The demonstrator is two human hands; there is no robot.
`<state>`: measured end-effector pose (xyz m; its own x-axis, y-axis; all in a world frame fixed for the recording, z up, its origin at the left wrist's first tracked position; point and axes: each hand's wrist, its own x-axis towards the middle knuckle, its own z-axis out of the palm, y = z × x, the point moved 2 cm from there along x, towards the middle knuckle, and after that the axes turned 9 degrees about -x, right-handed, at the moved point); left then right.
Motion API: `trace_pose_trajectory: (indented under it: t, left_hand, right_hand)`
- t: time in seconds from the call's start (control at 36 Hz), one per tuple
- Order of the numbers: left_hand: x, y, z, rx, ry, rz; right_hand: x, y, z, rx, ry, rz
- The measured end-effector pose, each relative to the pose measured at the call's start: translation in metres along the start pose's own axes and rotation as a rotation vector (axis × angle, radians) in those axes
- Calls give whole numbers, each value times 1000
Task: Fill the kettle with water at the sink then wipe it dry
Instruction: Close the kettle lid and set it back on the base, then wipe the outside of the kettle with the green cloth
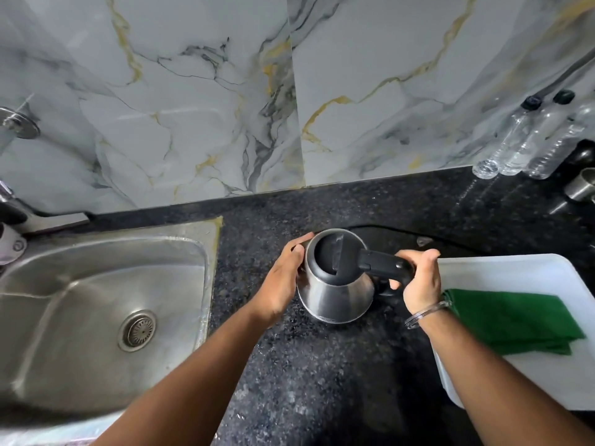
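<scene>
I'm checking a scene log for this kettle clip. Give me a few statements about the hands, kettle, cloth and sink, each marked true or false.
1. The right hand grips the kettle by its black handle. True.
2. The kettle's lid is open. False: it is closed.
3. The left hand rests against the kettle's body. True.
4. The green cloth lies in the sink. False: it lies on the white tray, right of the kettle.
5. The kettle is over the sink. False: it is over the dark counter.
</scene>
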<state>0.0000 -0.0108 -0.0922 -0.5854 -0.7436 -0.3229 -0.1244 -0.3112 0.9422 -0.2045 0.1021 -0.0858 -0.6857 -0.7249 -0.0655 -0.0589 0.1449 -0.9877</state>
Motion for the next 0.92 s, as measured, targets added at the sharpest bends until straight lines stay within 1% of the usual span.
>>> trace_pose_trajectory:
  t: [0.11,0.25,0.33,0.42,0.5,0.61,0.67,0.72,0.75,0.78,0.83,0.89,0.92]
  left_hand:
    - [-6,-6,0,22,-22,24]
    - [-10,-3,4,28,3,7]
    - [-16,-1,10,40,36,16]
    - [-23,-1,18,17,95,48]
    - [-32,1,25,-13,108,80]
    - [-33,9,20,19,100,74]
    - [-31,21,17,163,144,126]
    - [-26,35,19,401,184,216]
    - [-23,42,23,532,179,266]
    - [-19,50,29,671,153,315]
    - [-12,68,48,920,21,416]
    - [-3,79,67,1099,-131,482]
    - [3,81,73,1173,-180,490]
  right_hand:
    - [0,10,0,31,11,-1]
    - [6,19,-2,9,8,-47]
    - [14,28,-4,1,47,-33]
    - [20,28,-4,-57,100,-22]
    - [14,19,-3,-138,129,-71]
    - [-1,21,-13,-343,196,-60]
    - [-8,26,-29,-440,235,-83]
    - [-16,30,-52,-531,299,-82]
    - [-19,33,-67,-574,338,-63]
    - [-20,36,-83,-607,373,-32]
    - [-21,43,-115,-663,423,81]
    - [-19,50,-145,-737,454,247]
    - [-18,54,-159,-781,462,332]
